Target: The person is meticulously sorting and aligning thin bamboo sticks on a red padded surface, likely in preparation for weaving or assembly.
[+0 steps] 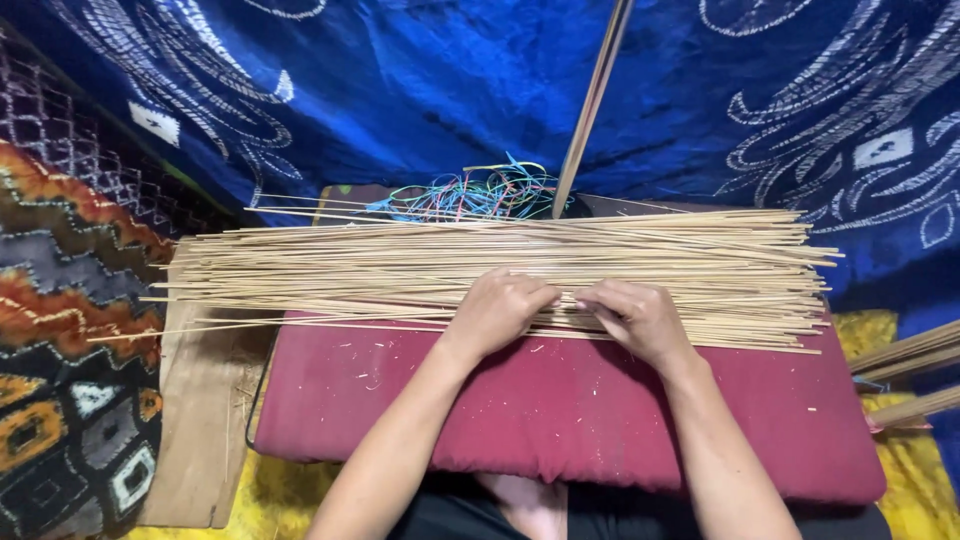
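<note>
- While both hands rest on the thin bamboo sticks [480, 268], the left hand [497, 310] has its fingers curled over them.
- Right hand [632, 316] pinches some sticks with bent fingers.
- Sticks lie across the red cushion [560, 410].

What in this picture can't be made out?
- Head view: fingertips of the left hand and right hand curl into the thin sticks, hiding any grip.
- Tall slat: top cut off by the frame.
- Coloured strings: partly behind the sticks.
</note>
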